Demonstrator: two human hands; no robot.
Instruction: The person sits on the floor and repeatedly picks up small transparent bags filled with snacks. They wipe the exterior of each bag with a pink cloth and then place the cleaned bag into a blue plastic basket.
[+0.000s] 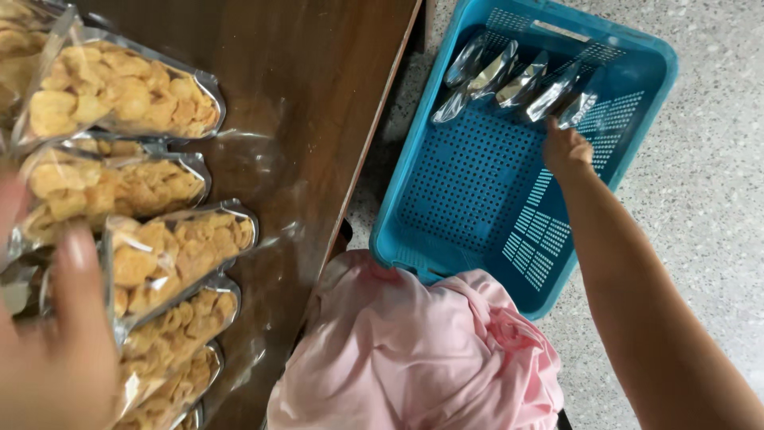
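My right hand reaches down into a blue plastic basket on the floor, its fingers on the end pouch of a row of several shiny sealed pouches standing along the basket's far wall. My left hand is blurred and close to the camera at the lower left, resting on clear bags of yellow chips that lie overlapped in a row along the brown wooden table. Whether its fingers grip a bag is hidden.
Pink cloth covers my lap between the table edge and the basket. The basket sits on a speckled grey floor. More chip bags lie at the table's upper left.
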